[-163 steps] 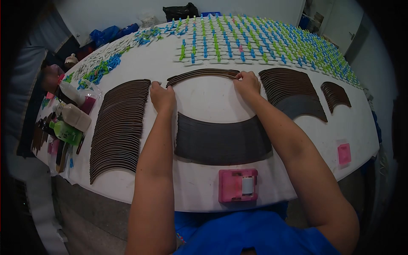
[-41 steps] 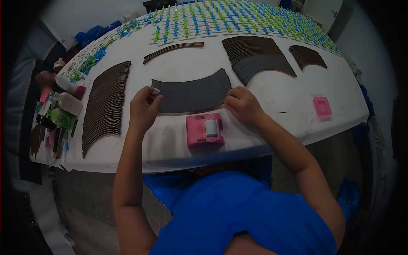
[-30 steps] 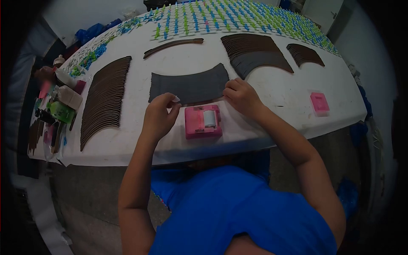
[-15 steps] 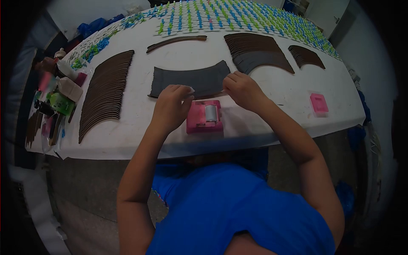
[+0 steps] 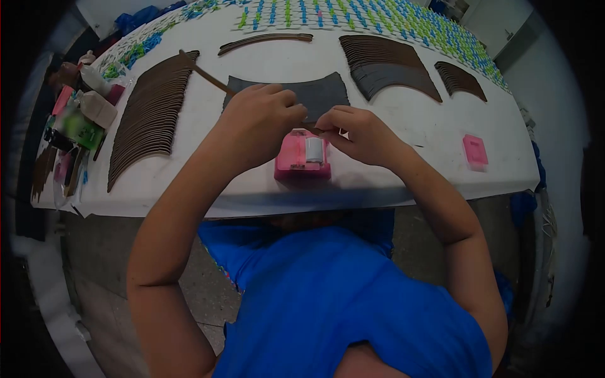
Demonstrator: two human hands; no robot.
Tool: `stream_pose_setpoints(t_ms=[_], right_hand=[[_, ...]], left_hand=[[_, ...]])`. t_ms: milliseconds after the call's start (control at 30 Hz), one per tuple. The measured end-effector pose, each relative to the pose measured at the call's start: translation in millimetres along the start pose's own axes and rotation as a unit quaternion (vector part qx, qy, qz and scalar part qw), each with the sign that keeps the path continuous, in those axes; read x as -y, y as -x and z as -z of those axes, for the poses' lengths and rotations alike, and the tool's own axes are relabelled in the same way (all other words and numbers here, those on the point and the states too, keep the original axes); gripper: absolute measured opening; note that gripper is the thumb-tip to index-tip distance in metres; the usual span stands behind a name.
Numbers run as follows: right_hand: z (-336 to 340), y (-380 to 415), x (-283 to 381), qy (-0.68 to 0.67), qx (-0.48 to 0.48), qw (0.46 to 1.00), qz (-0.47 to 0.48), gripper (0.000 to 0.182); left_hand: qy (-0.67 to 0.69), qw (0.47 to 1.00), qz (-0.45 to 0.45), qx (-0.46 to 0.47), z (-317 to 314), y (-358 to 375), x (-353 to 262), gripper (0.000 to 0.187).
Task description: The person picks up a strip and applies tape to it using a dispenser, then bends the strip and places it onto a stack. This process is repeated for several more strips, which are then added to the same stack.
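Observation:
A thin, curved brown strip [image 5: 211,80] runs from the upper left, under my left hand [image 5: 263,123], to its near end between both hands. My left hand is closed around it. The fingertips of my right hand [image 5: 356,133] pinch that near end; any small piece between them is too hidden to make out. Just below the hands stands a pink tape dispenser [image 5: 287,165] with a silver-grey roll [image 5: 314,151]. Behind the hands lies a row of strips with a dark grey surface [image 5: 321,91], partly covered by my left hand.
Brown strips lie in a long row [image 5: 148,110] at left, a partly grey group [image 5: 391,63] and a small group [image 5: 460,82] at right. A pink block [image 5: 475,151] sits far right. Bottles [image 5: 97,108] crowd the left edge; blue and green clips [image 5: 353,16] cover the back.
My left hand has taken up a brown strip, and its wrist has turned over. My right hand has come in and down, meeting the left just above the tape dispenser. The view has shifted slightly.

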State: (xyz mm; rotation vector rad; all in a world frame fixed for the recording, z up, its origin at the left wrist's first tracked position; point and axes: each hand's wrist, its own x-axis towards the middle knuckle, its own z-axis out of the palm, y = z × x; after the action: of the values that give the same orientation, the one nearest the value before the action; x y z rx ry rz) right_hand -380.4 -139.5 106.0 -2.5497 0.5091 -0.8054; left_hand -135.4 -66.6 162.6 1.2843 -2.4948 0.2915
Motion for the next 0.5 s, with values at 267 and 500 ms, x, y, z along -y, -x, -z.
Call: stream_pose_setpoints(t_ms=[267, 500], right_hand=[[-24, 0, -11, -0.037, 0.024, 0.999, -0.014, 0.012], [-27, -4, -4, -0.047, 0.034, 0.997, -0.049, 0.013]], left_hand=[[-0.085, 0.988, -0.089, 0.088, 16, -19, -9, 0.013], [-0.093, 0.988, -0.097, 0.083, 16, -22, -10, 0.011]])
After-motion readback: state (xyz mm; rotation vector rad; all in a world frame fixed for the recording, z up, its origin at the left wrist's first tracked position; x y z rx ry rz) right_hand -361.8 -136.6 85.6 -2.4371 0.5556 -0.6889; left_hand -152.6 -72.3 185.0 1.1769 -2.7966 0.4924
